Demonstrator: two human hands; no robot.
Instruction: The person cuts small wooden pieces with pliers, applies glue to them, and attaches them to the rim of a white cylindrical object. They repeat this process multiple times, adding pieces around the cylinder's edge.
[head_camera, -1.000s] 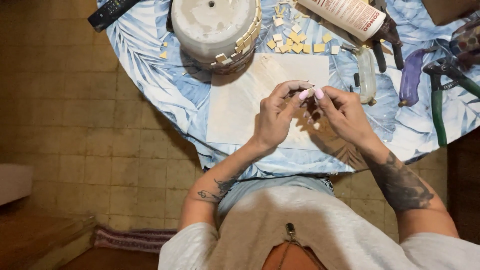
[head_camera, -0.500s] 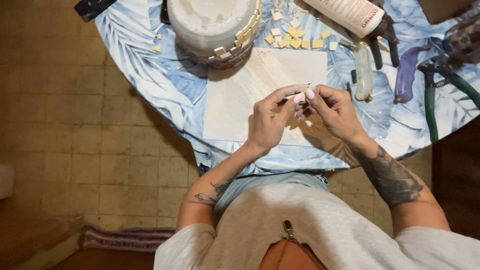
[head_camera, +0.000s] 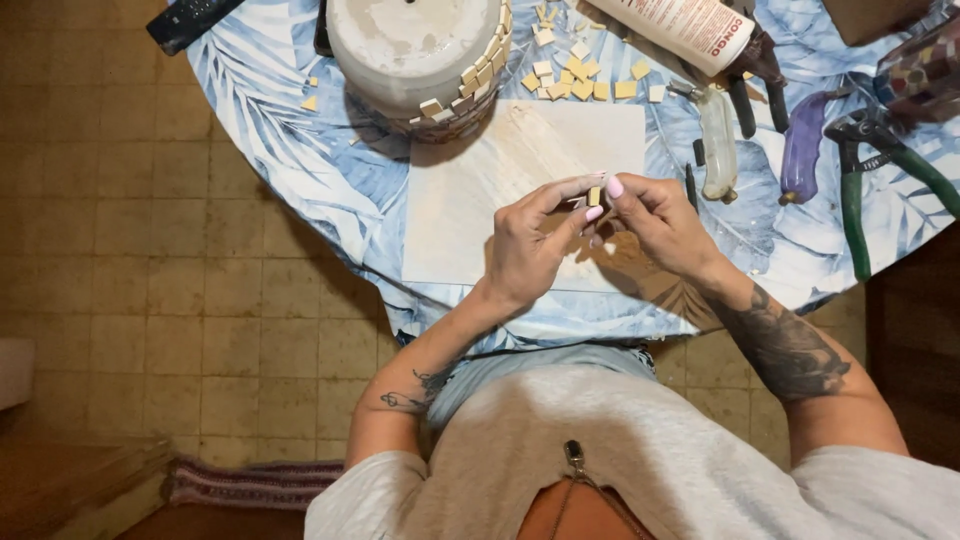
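Between the fingertips of both hands, small yellow mosaic tile (head_camera: 594, 196), pinched by left hand (head_camera: 528, 250) and right hand (head_camera: 664, 226) together. White sheet (head_camera: 480, 200) under the fingers; loose tiles (head_camera: 566, 80) and tile-clad pot (head_camera: 420, 55) beyond them; green-handled nippers (head_camera: 868, 170) off to the right.

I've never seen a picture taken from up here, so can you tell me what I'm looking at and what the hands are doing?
The camera sits on a person's head and looks straight down, so you see their own arms. The left hand and right hand meet over a white sheet on a round table with a blue leaf-print cloth. Together their fingertips pinch one small tan tile. More tan tiles lie scattered further back, beside a round white pot with tiles stuck around its side. To the right lie a glue tube, a small clear bottle and green-handled pliers.
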